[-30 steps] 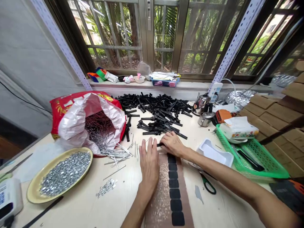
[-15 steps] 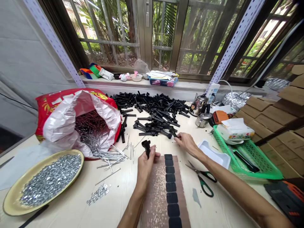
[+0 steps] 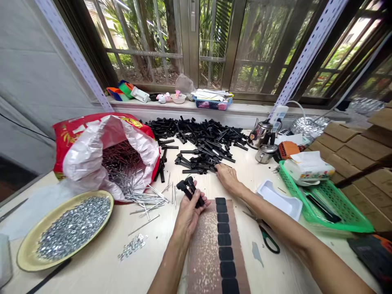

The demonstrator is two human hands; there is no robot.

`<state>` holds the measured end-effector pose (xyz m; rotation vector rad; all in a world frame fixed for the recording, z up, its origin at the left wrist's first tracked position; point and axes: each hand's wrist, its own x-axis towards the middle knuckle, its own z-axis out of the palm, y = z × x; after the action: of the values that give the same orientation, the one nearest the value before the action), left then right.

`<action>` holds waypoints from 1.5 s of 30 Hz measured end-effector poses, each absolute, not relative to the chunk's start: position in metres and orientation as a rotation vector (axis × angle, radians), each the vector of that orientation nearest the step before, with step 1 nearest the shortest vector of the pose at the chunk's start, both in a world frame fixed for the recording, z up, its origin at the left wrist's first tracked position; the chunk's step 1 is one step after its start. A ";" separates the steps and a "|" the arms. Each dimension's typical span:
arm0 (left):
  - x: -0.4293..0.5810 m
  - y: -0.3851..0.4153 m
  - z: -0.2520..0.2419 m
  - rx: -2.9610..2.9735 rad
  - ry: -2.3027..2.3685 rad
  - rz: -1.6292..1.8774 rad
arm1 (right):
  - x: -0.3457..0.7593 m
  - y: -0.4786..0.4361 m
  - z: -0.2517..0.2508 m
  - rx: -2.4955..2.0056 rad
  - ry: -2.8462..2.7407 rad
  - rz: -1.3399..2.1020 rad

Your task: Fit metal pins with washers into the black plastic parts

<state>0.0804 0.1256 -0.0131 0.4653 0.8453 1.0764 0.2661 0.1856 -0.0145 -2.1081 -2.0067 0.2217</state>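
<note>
My left hand (image 3: pixel 190 208) is closed around two black plastic pieces (image 3: pixel 188 188), short tubes with wider heads pointing up and away. It hovers over the far end of a brown strip (image 3: pixel 205 245) that bears a row of black rounded-square pads (image 3: pixel 225 239). At the near edge of a heap of similar black pieces (image 3: pixel 205 141), my right hand (image 3: pixel 228 176) has its fingers curled down onto the end of one piece. The fingertips are partly hidden. Scissors (image 3: pixel 269 240) lie beneath my right forearm, partly covered by it.
On the left are a red-and-white sack (image 3: pixel 76 163) of long nails, loose nails (image 3: pixel 150 203), a yellow plate (image 3: pixel 23 257) of small metal pieces and a few loose ones (image 3: pixel 132 247). To the right stand a white tray (image 3: pixel 280 200), green basket (image 3: pixel 349 220), metal pots (image 3: pixel 261 132) and stacked cartons (image 3: pixel 358 147).
A second black piece has joined the one in my left hand. My right hand, which held a piece before, has moved slightly left and away from me, onto the heap's edge.
</note>
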 end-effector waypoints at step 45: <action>0.078 0.120 -0.011 0.477 0.817 1.004 | 0.301 0.191 -0.024 -2.055 -1.881 0.093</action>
<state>0.0778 0.1204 -0.0105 0.4765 0.8172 1.0040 0.3012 0.1908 -0.0241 -2.0551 -1.8812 0.0929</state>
